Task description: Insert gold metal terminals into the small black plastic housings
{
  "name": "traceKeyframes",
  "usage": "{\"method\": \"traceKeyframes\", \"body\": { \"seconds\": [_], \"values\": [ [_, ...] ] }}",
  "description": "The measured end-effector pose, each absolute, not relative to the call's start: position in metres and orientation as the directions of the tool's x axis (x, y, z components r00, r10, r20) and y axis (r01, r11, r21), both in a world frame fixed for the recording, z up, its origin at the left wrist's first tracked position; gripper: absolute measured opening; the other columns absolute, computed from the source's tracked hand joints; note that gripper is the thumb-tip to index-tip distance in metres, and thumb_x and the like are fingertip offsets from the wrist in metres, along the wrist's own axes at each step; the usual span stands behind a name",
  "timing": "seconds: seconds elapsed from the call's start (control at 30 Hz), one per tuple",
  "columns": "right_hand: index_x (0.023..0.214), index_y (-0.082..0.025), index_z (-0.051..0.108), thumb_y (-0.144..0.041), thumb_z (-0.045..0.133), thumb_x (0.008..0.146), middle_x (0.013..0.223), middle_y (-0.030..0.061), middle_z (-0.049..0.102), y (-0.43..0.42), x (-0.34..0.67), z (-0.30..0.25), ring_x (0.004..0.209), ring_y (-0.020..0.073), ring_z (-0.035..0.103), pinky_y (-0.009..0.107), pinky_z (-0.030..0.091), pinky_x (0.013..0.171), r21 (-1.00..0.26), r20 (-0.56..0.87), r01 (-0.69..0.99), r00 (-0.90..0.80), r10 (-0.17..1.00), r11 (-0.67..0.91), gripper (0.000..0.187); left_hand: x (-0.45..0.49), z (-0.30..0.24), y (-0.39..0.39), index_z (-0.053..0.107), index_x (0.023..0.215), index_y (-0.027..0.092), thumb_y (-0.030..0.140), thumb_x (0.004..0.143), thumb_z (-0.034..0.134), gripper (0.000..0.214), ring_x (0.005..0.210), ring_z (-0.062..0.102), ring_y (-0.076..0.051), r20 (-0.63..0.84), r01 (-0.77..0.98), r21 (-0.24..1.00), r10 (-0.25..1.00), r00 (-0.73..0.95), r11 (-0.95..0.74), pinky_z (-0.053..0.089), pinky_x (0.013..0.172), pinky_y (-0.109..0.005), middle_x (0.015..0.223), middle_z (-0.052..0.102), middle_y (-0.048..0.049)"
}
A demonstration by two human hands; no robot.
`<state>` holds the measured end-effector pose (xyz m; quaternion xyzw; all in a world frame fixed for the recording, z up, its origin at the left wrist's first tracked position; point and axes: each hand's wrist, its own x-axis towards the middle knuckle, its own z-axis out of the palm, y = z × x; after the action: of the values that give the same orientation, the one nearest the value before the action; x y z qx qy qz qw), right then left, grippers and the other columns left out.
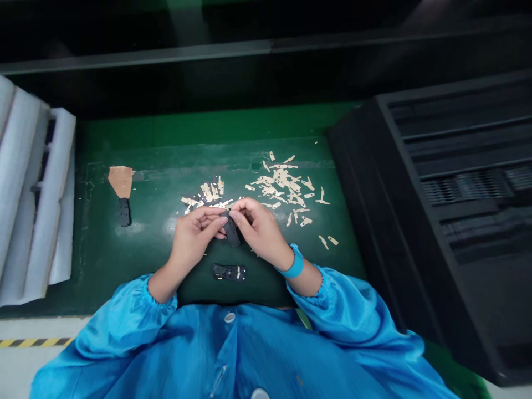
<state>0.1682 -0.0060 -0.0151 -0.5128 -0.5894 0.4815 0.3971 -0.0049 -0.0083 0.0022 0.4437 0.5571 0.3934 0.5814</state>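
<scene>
Black strip point(231, 233) is pinched between our two hands, above the middle of the green counter point(124, 255). We see a big black slotted rack point(457, 210) filling the right side and white foam trays point(29, 194) stacked at the left edge. Our left hand point(193, 235) and right hand point(260, 227) meet fingertip to fingertip, each grip closed on the strip with thumb and forefinger pressed to it. Just beyond them lies a scatter of tan slips point(282, 185), thickest to the far right. A brown paper scrap point(120, 180) lies to the left, touching a second strip point(123, 212). A third strip point(229, 272) rests on the counter on the near side of our hands. A blue wristband point(296, 266) circles our right wrist.
</scene>
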Motion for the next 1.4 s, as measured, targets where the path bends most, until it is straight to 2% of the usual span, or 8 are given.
{"method": "traceKeyframes", "body": {
  "seconds": [0.17, 0.3, 0.57, 0.7, 1.07, 1.23, 1.4],
  "values": [
    [0.090, -0.021, 0.062, -0.049, 0.060, 0.097, 0.077, -0.0003, 0.064, -0.0037, 0.1685, -0.0136, 0.066, 0.0134, 0.060, 0.028, 0.050, 0.064, -0.987, -0.154, -0.026, -0.170, 0.973, -0.160, 0.029, -0.0049, -0.0001, -0.0073, 0.078, 0.098, 0.016, 0.035, 0.079, 0.085, 0.028, 0.062, 0.073, -0.013, -0.316, -0.023, 0.948, 0.947, 0.057, 0.318, 0.065, 0.060, -0.023, 0.077, 0.077, -0.0022],
    [0.093, -0.020, 0.065, -0.058, 0.061, 0.096, 0.077, -0.0007, 0.064, -0.0041, 0.1671, -0.0133, 0.062, 0.0117, 0.061, 0.026, 0.052, 0.060, -0.968, -0.179, -0.145, -0.162, 0.970, -0.203, 0.038, -0.0044, 0.0009, -0.0069, 0.077, 0.099, 0.017, 0.035, 0.080, 0.085, 0.028, 0.065, 0.073, -0.012, -0.315, -0.069, 0.946, 0.948, 0.044, 0.317, 0.064, 0.059, -0.020, 0.078, 0.076, -0.0012],
    [0.090, -0.021, 0.066, -0.056, 0.071, 0.089, 0.075, -0.0010, 0.067, -0.0055, 0.1672, -0.0108, 0.065, 0.0125, 0.062, 0.027, 0.053, 0.063, -0.975, -0.170, -0.119, -0.150, 0.974, -0.189, 0.035, -0.0059, -0.0020, -0.0061, 0.077, 0.098, 0.016, 0.035, 0.079, 0.085, 0.029, 0.063, 0.071, -0.013, -0.369, -0.073, 0.923, 0.924, 0.105, 0.377, 0.063, 0.057, -0.022, 0.075, 0.076, -0.0022],
    [0.091, -0.021, 0.066, -0.054, 0.071, 0.089, 0.076, -0.0004, 0.068, -0.0041, 0.1697, -0.0104, 0.067, 0.0133, 0.063, 0.028, 0.053, 0.065, -0.983, -0.161, -0.065, -0.157, 0.975, -0.172, 0.033, -0.0057, -0.0016, -0.0058, 0.077, 0.099, 0.015, 0.036, 0.078, 0.085, 0.031, 0.060, 0.070, -0.014, -0.378, -0.064, 0.919, 0.916, 0.132, 0.388, 0.060, 0.051, -0.021, 0.070, 0.074, -0.0022],
    [0.088, -0.021, 0.066, -0.051, 0.077, 0.086, 0.069, -0.0037, 0.064, -0.0003, 0.1686, -0.0128, 0.062, 0.0108, 0.061, 0.026, 0.055, 0.065, -0.952, -0.162, -0.224, -0.211, 0.964, -0.210, 0.032, -0.0060, 0.0029, -0.0046, 0.078, 0.097, 0.014, 0.036, 0.078, 0.086, 0.030, 0.047, 0.061, -0.010, -0.328, -0.043, 0.941, 0.935, 0.132, 0.336, 0.052, 0.044, -0.020, 0.065, 0.073, -0.0018],
    [0.088, -0.022, 0.065, -0.058, 0.076, 0.084, 0.070, -0.0029, 0.064, -0.0020, 0.1674, -0.0119, 0.063, 0.0119, 0.060, 0.028, 0.055, 0.065, -0.952, -0.191, -0.203, -0.186, 0.964, -0.228, 0.038, -0.0064, 0.0018, -0.0054, 0.079, 0.097, 0.016, 0.034, 0.081, 0.084, 0.025, 0.049, 0.063, -0.010, -0.303, -0.047, 0.949, 0.944, 0.133, 0.311, 0.055, 0.049, -0.020, 0.067, 0.074, -0.0014],
    [0.087, -0.022, 0.064, -0.057, 0.077, 0.084, 0.071, -0.0028, 0.063, -0.0047, 0.1642, -0.0142, 0.064, 0.0121, 0.059, 0.028, 0.055, 0.067, -0.940, -0.199, -0.243, -0.181, 0.963, -0.239, 0.037, -0.0056, 0.0010, -0.0073, 0.079, 0.097, 0.016, 0.035, 0.082, 0.083, 0.024, 0.053, 0.066, -0.011, -0.293, -0.025, 0.954, 0.949, 0.119, 0.298, 0.058, 0.053, -0.022, 0.074, 0.077, -0.0030]
  ]
}}
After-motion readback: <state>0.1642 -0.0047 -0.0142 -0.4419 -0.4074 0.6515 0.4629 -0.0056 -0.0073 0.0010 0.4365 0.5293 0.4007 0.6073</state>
